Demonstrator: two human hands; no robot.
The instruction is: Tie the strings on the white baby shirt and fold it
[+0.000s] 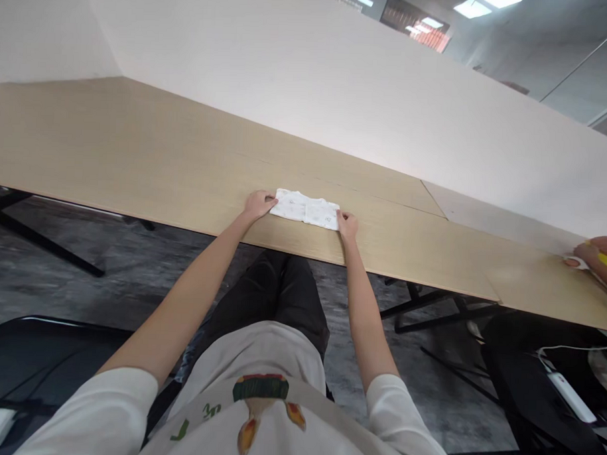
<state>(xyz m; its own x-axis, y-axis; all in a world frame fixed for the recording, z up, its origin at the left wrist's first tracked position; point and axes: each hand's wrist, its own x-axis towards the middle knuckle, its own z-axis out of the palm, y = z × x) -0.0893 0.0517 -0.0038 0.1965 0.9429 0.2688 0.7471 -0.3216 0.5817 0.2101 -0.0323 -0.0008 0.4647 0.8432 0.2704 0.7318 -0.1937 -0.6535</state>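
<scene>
A small white garment with faint printed marks lies folded into a wide strip on the wooden table, near its front edge. Its upper edge dips like a neckline, and a seam or fold line runs down its middle. My left hand pinches the left end between thumb and fingers. At the opposite end, my right hand grips the right edge, thumb on top. The cloth lies flat between the two hands.
The long wooden table meets a white partition behind. At far right, another person's arm rests near the table's end. Black chairs stand at lower left and lower right, the latter holding a white device with a cable.
</scene>
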